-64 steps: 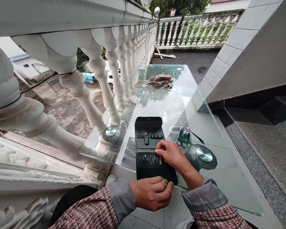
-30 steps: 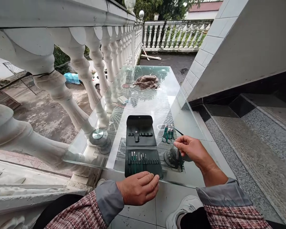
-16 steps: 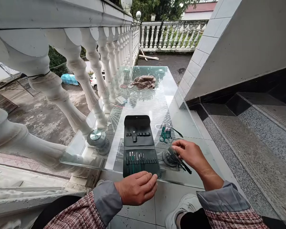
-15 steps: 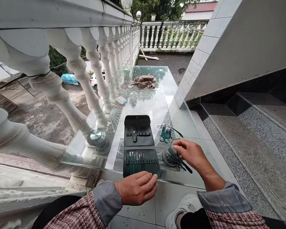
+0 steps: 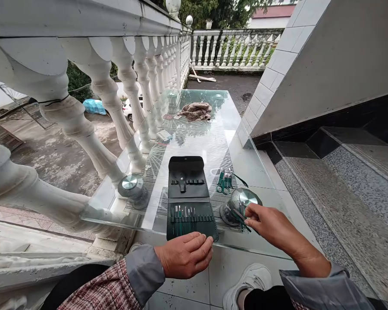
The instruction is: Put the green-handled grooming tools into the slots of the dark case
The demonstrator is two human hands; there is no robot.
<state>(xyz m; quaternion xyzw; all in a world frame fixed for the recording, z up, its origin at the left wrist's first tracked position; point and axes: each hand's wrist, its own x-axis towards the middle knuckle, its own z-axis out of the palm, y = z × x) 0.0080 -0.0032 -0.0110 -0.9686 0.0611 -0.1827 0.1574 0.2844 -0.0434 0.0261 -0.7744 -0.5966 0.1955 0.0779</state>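
A black manicure case lies unfolded on the glass table, with slim metal tools in the left loops of its lower panel; the loops to the right hold nothing. My left hand is closed at the case's near right corner, fingers together, thumb mostly hidden. By the round metal-capped table support, my right hand pinches among a few slim dark tools. What sits between its fingertips is too small to make out. Green-handled scissors and nail clippers lie beyond.
A crumpled brown cloth and a small card lie farther up the table. Another metal-capped support stands at the left. White balusters run along the left side; granite steps rise at the right.
My right hand has moved down and slightly right, uncovering the metal cap of the support, and now reaches the slim tools beside it. My left hand and the case have stayed put.
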